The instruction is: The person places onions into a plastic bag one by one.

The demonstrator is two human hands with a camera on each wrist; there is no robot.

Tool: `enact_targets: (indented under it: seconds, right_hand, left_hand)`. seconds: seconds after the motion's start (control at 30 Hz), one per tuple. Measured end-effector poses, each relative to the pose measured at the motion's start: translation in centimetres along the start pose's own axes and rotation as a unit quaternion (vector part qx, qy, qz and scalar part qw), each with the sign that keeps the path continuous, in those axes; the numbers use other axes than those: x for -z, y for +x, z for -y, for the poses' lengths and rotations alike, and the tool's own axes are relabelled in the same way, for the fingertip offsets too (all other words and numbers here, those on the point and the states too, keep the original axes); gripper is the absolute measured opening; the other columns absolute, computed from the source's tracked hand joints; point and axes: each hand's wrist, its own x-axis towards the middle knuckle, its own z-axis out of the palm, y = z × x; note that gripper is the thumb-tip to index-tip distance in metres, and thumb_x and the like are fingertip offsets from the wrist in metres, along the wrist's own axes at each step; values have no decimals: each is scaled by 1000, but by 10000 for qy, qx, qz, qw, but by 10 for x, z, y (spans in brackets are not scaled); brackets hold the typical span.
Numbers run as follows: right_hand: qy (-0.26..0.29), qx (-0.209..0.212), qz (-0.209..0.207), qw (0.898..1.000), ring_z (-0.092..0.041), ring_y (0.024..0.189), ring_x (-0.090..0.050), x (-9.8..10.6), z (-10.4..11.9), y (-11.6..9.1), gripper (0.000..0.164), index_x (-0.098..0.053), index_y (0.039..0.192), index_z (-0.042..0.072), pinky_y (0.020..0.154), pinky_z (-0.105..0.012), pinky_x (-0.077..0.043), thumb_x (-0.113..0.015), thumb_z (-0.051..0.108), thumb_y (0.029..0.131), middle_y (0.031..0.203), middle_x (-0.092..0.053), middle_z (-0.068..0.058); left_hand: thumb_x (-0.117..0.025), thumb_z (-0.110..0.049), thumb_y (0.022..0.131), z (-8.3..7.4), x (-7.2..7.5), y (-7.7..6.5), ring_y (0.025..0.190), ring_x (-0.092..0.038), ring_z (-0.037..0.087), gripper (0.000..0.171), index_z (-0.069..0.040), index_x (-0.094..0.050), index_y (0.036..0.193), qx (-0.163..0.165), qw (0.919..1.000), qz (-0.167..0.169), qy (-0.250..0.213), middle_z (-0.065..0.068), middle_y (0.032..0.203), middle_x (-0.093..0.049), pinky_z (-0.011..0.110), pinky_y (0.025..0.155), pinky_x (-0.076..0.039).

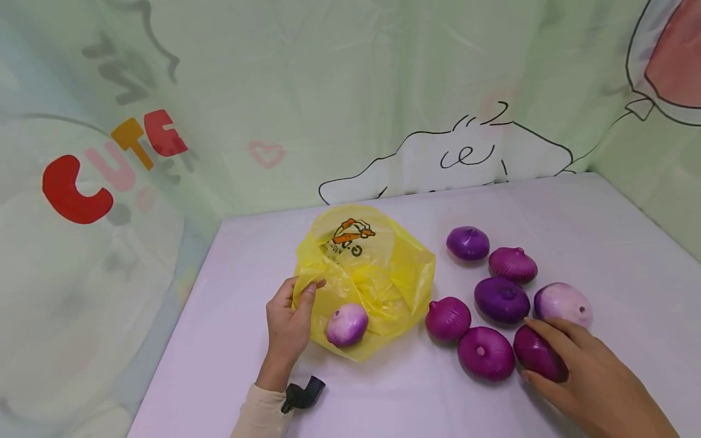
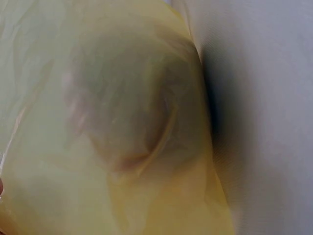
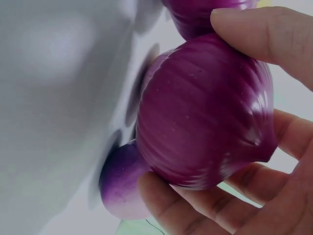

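My left hand (image 1: 290, 319) pinches the left edge of a yellow plastic bag (image 1: 402, 274) between thumb and fingers. The bag lies spread with its mouth toward me, and a white-and-purple onion (image 1: 347, 325) rests at its near side. In the left wrist view the yellow film covers most of the picture, with a dark round shape blurred behind it. At the right, my right hand (image 1: 597, 371) grips a dark magenta onion (image 3: 205, 112), thumb on one side and fingers curled round the other. Its pointed tip faces the palm.
Several more onions cluster left of and beyond my right hand: a magenta one (image 1: 486, 353), a dark purple one (image 1: 501, 300) and a pale one (image 1: 564, 304) among them. A black strap piece (image 1: 303, 394) sits by my left wrist. Printed cloth (image 1: 263, 109) hangs behind the table.
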Motion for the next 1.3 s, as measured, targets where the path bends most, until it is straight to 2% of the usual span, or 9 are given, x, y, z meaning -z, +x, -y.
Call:
enact_targets:
  seconds: [0.13,0.3,0.53,0.87,1.03,1.2,1.3]
  right_hand:
    - [-17,-105,140,9998,-56,108,-55,4,3,1,86,-59,141,3,86,-75,-49,-96,36,70,135,-51,-34]
    - [-23,17,-65,10000,-55,109,-55,7,4,1,87,-59,141,3,85,-74,-49,-97,33,68,134,-52,-33]
    - [-43,163,-219,9996,-54,111,-55,13,7,2,89,-59,141,5,85,-75,-48,-97,35,68,136,-52,-31]
    - [82,425,-495,9978,-49,116,-53,18,14,2,87,-59,142,8,84,-76,-48,-97,34,68,138,-53,-28]
    - [-28,592,-663,9960,-44,114,-54,22,22,5,89,-60,140,5,85,-73,-50,-98,36,66,135,-54,-25]
    - [-206,556,-608,9964,-44,113,-52,27,31,10,92,-59,141,3,84,-70,-52,-98,38,65,135,-51,-26]
    - [-145,749,-761,9942,-43,114,-53,31,34,13,91,-60,140,2,83,-69,-52,-99,35,64,134,-53,-25]
  left_hand:
    - [-62,-1,102,-1,0,0,105,-73,24,12,2,-69,111,35,10000,20,1,13,104,-79,23,93,-56]
    - [-62,-2,102,-2,0,0,106,-73,27,12,3,-69,111,55,10000,22,-23,13,104,-79,24,94,-56]
    - [-62,-2,103,-1,1,0,106,-72,18,13,2,-69,112,60,10000,22,11,12,105,-79,23,95,-56]
    - [-61,-1,103,-1,0,-1,105,-73,27,13,3,-69,112,10,10000,0,-17,15,104,-78,22,94,-56]
    - [-62,-1,103,-2,0,-1,106,-73,32,13,4,-69,112,80,10000,28,-37,16,105,-78,24,95,-56]
    - [-62,-1,103,-2,0,0,106,-73,34,13,4,-69,113,98,9999,43,-82,16,105,-78,25,95,-56]
    - [-62,-1,103,-2,-1,0,105,-73,34,13,4,-69,113,70,9999,48,-110,16,104,-78,25,95,-56]
